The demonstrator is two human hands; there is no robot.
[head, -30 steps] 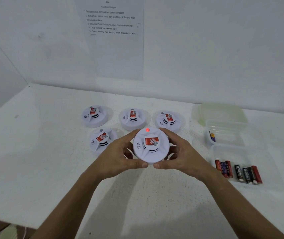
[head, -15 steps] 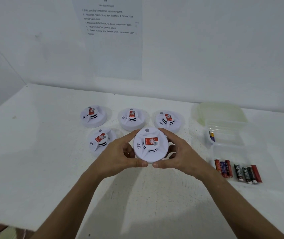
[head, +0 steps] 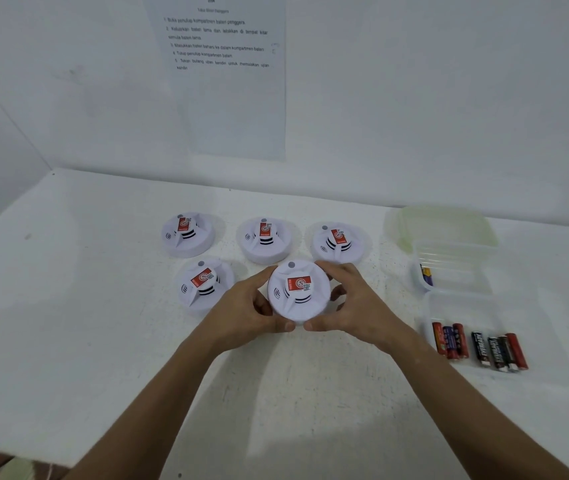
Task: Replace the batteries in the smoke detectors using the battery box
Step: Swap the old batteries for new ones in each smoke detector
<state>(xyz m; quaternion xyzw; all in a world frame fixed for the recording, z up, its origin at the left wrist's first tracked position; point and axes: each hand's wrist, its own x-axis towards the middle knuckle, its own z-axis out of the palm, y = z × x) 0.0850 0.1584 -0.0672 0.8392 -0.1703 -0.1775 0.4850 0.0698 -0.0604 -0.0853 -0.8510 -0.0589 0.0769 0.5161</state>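
A round white smoke detector [head: 298, 292] with a red label is held face up between both hands, just above the white table [head: 68, 306]. My left hand [head: 245, 311] grips its left rim and my right hand [head: 355, 306] grips its right rim, thumbs nearly touching under its near edge. Its indicator light is dark. Several more detectors rest on the table: three in a back row [head: 188, 233] [head: 265, 239] [head: 337, 241] and one at the front left [head: 205, 285]. A clear battery box [head: 484, 306] at the right holds several batteries [head: 480, 346].
A second clear box [head: 449, 268] behind the first holds one or two batteries [head: 426, 275]. A translucent lid [head: 442, 223] lies behind it. A printed instruction sheet [head: 220, 74] hangs on the wall. The table's near left corner ends at the lower left.
The red light on the held detector was lit a second ago and is now off. Both hands keep the same grip, and the detector has hardly moved.
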